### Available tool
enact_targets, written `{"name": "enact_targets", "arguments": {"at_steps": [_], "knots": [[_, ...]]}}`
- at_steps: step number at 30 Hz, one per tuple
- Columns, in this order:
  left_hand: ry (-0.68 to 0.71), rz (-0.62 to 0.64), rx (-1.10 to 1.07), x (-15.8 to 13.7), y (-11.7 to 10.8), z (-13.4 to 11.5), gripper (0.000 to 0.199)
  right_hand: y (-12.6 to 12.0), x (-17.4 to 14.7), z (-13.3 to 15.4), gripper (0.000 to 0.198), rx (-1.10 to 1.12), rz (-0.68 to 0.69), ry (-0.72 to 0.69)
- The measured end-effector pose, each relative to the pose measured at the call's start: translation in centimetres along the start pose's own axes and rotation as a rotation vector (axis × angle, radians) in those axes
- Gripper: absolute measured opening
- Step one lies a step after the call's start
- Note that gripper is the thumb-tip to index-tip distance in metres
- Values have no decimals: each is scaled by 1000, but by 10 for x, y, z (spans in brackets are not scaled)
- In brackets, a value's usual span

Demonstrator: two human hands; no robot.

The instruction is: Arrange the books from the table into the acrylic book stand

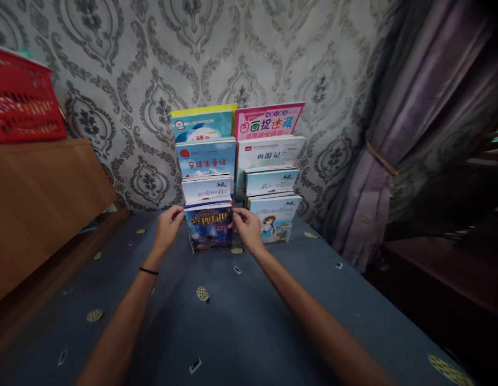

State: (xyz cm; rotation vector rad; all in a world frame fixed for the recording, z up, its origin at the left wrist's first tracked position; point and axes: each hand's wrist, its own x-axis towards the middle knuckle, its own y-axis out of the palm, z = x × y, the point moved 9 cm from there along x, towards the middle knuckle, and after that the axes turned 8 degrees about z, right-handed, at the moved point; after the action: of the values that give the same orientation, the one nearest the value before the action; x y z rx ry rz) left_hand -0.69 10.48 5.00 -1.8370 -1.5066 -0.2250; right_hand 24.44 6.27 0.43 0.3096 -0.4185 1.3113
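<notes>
A dark blue book (209,229) with gold lettering stands upright at the front of the left column of books. My left hand (167,228), a black band on its wrist, pinches the book's left edge near the top. On the opposite edge, the fingers of my right hand (249,229) are closed. Behind rise a white-and-blue book (206,190), a blue book (204,157) and a teal picture book (204,124) in tiers. To the right stands a second column, with a light blue book (279,217) showing a girl in front. A clear stand (191,244) shows at the lower left.
The blue cloth (233,332) with pineapple prints covers the surface. A wooden cabinet (43,198) at left carries a red basket (26,96). Patterned wallpaper (152,59) closes off the back, and a grey-purple curtain (410,123) hangs at right.
</notes>
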Motion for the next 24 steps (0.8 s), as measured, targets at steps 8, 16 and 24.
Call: {"name": "enact_targets", "arguments": {"at_steps": [8, 16, 24], "knots": [[35, -24, 199, -2, 2, -17, 19, 1, 0, -3, 34, -2, 14, 12], [49, -6, 166, -1, 1, -9, 20, 0, 8, -7, 32, 49, 93, 41], [-24, 65, 38, -8, 8, 19, 20, 6, 8, -18, 28, 89, 147, 77]]}}
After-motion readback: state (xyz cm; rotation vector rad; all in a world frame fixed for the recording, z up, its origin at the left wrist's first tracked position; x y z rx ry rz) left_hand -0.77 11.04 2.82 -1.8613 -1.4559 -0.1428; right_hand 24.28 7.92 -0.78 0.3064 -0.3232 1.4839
